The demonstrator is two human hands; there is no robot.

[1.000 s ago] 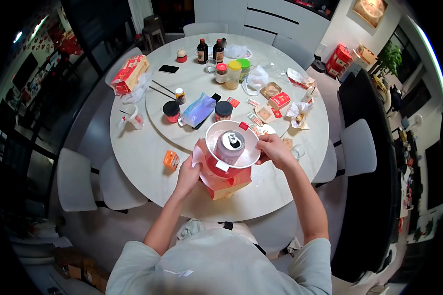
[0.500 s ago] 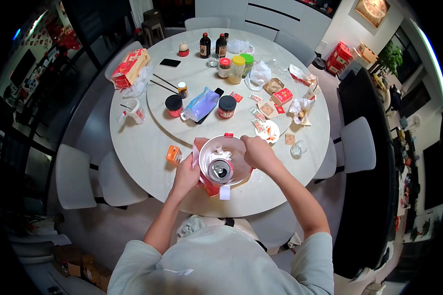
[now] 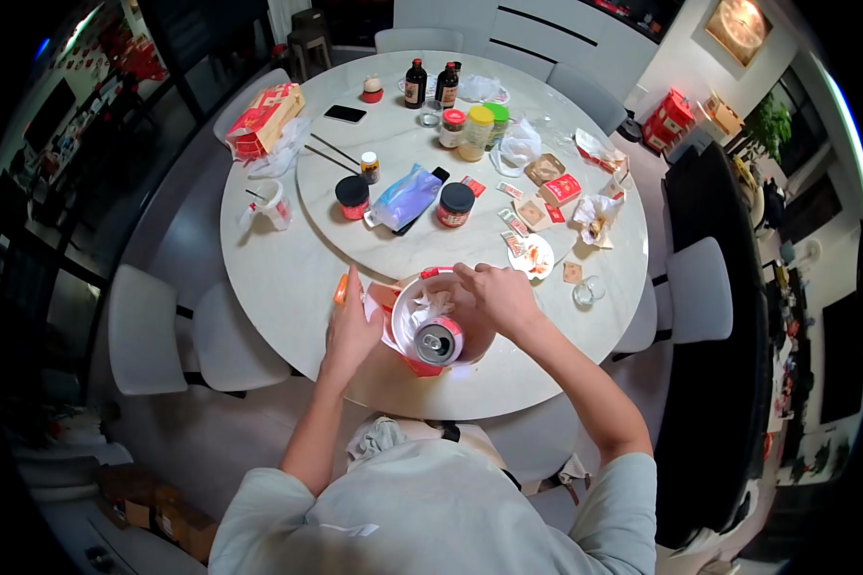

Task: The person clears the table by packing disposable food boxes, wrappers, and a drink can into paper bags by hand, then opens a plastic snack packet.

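Note:
A paper bucket (image 3: 479,326) with a white inside stands at the near edge of the table, tilted a little toward me. Inside it are a silver-topped drink can (image 3: 435,343) and crumpled tissues (image 3: 422,309). My right hand (image 3: 497,295) grips the bucket's far right rim. To the left of the bucket, my left hand (image 3: 352,326) has its fingers stretched out. A small orange pack (image 3: 340,289) shows past its fingertips, mostly hidden; whether they touch is unclear. Pinkish paper (image 3: 378,309) lies between this hand and the bucket.
On the turntable stand black-lidded jars (image 3: 455,205), a purple tissue pack (image 3: 408,196), dark bottles (image 3: 415,84) and a phone (image 3: 345,114). At right are a stained plate (image 3: 531,257), a glass (image 3: 589,291) and food wrappers (image 3: 596,218). A paper bag (image 3: 264,120) sits far left.
My left hand has moved off the bucket's side, up and left over the orange pack. My right hand stays on the rim. The bucket has tilted slightly and the view has shifted.

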